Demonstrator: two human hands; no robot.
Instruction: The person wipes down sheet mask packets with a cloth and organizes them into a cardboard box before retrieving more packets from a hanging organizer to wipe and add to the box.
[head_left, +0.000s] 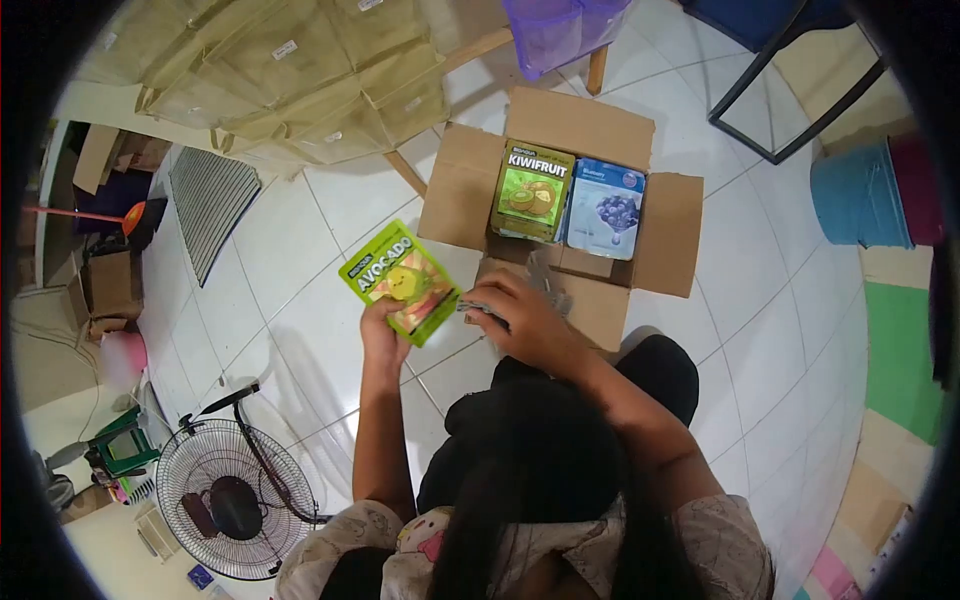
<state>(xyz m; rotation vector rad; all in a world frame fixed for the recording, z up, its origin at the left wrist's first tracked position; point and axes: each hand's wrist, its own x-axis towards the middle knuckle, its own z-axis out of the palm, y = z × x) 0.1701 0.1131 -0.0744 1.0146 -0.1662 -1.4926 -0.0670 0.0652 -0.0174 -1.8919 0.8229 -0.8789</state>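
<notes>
My left hand (384, 328) grips a green face mask packet (400, 275) printed AVOCADO, its thumb across the front and the packet tilted. Close by its lower right edge, my right hand (520, 318) has its fingers closed on a crumpled grey piece (472, 306); what it is made of I cannot tell. Just beyond this hand lies crumpled translucent plastic (545, 275), over the near flap of an open cardboard box (668, 232). Inside the box, a stack topped by a green KIWIFRUIT packet (533, 190) stands beside a blue blueberry packet (606, 210).
A beige hanging organizer with pockets (290, 80) is at the upper left, near a purple bin (560, 30). On the left stands a fan (235, 500); a striped mat (208, 205) lies on the tiles. Blue bucket (860, 195) and black metal frame (775, 155) are at right.
</notes>
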